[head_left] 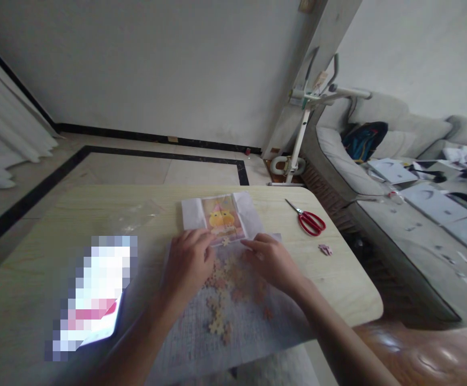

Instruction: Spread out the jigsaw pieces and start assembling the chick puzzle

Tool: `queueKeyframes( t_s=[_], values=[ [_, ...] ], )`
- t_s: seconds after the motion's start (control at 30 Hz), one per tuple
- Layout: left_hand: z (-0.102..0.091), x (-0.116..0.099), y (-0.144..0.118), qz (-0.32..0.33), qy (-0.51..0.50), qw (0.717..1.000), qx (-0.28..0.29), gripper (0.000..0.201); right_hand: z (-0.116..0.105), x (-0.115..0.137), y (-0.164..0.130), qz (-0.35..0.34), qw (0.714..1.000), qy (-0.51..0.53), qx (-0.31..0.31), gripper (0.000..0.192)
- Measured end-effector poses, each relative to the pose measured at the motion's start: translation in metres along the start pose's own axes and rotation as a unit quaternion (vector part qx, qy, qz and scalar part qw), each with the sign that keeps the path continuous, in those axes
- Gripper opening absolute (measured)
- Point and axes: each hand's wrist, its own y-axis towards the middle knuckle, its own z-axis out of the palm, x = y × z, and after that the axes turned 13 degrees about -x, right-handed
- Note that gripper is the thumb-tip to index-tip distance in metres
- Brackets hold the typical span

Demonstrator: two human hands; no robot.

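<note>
Both my hands rest over a printed sheet (193, 343) on the table, around a loose heap of small jigsaw puzzle pieces (217, 313) in pale yellow and orange. Just above the heap lies a creased picture sheet (222, 214) showing a yellow cartoon animal. One pale puzzle piece (226, 242) sits at its lower edge, between the hands. My left hand (191, 253) lies at the picture's lower left corner, fingers loosely bent and apart, with nothing visible in them. My right hand (272, 261) is at the lower right, index finger stretched toward the single piece; its lower fingers are blurred.
Red-handled scissors (308, 219) lie to the right, with a small pinkish bundle (325, 250) below them. At left are a bright, pixelated phone-like screen (100, 295) and clear plastic wrapping (137, 214). A sofa (394, 225) and an exercise machine (300, 134) stand beyond the table.
</note>
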Motion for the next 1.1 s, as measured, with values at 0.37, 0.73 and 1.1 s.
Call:
queueKeyframes(
  t_s=[0.37,0.73,1.1],
  values=[
    [0.000,-0.004,0.001,-0.014,-0.047,0.998,0.044,0.030,0.025,0.013,0.037,-0.053,0.998,-0.020,0.027,0.010],
    [0.002,-0.003,0.000,-0.017,-0.056,0.997,0.040,0.029,0.018,0.006,0.042,-0.132,0.990,-0.041,0.039,0.009],
    [0.003,-0.004,0.000,-0.015,-0.075,0.997,0.032,0.026,0.000,-0.005,0.030,0.003,0.995,0.080,-0.065,0.015]
  ],
)
